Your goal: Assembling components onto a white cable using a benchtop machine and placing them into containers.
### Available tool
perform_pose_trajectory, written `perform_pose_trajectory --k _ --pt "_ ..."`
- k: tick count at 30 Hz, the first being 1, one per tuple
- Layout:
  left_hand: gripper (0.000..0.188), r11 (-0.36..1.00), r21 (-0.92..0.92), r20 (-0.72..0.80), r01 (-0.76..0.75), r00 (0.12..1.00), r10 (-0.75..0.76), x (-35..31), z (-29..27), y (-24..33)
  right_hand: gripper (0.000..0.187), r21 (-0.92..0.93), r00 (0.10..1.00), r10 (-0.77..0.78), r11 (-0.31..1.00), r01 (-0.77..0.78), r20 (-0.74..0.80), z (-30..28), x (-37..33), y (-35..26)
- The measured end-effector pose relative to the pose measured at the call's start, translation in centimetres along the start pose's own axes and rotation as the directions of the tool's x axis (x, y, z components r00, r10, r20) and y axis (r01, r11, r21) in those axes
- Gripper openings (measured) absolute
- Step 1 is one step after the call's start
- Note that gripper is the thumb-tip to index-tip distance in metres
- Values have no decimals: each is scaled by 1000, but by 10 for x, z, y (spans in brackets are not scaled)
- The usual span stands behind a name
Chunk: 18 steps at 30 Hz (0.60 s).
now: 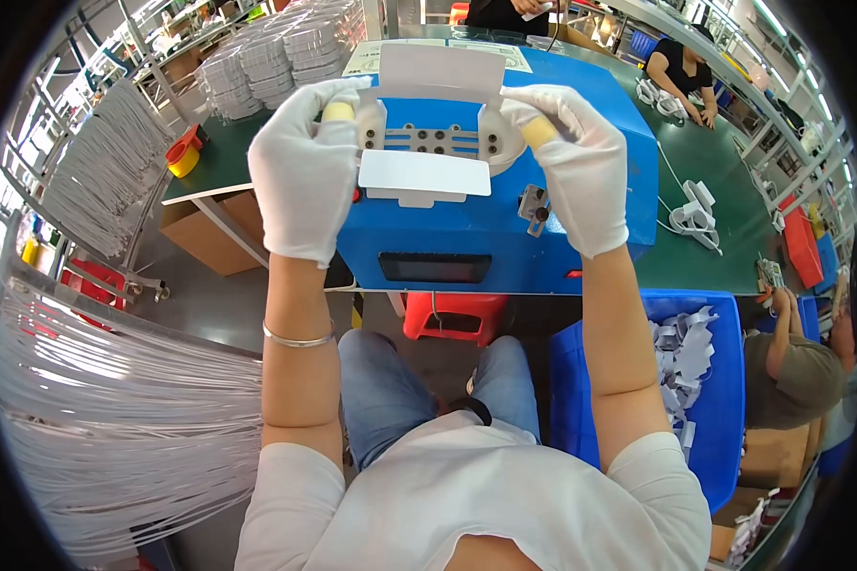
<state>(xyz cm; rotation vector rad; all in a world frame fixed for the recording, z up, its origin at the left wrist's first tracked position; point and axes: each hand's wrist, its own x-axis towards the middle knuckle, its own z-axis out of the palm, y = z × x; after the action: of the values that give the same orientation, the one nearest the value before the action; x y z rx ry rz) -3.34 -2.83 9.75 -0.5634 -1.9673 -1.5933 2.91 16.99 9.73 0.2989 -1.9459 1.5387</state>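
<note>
My left hand and my right hand wear white gloves with yellow covers on the thumbs. Both are raised over a blue machine, fingers pinched at opposite ends of a thin white card. The card stands upright at the far side of the machine's top. Between my hands, a slotted metal plate with dark bolts lies between two rounded white posts. A second white flat panel sits tilted in front of the plate, untouched.
A blue bin of white folded pieces stands at right. Bundles of white cables hang at left. Stacked clear trays and a yellow tape roll lie far left. A white coiled cable rests on the green table. Other people work nearby.
</note>
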Motion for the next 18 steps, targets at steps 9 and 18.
perform_pose_trajectory --k 9,18 --pt "19 932 -193 184 306 945 -272 12 -10 -4 14 -149 972 2 988 34 235 -10 31 2" --pt "52 762 -380 354 524 843 -404 -74 3 -33 18 -232 937 -136 948 218 321 -3 51 1"
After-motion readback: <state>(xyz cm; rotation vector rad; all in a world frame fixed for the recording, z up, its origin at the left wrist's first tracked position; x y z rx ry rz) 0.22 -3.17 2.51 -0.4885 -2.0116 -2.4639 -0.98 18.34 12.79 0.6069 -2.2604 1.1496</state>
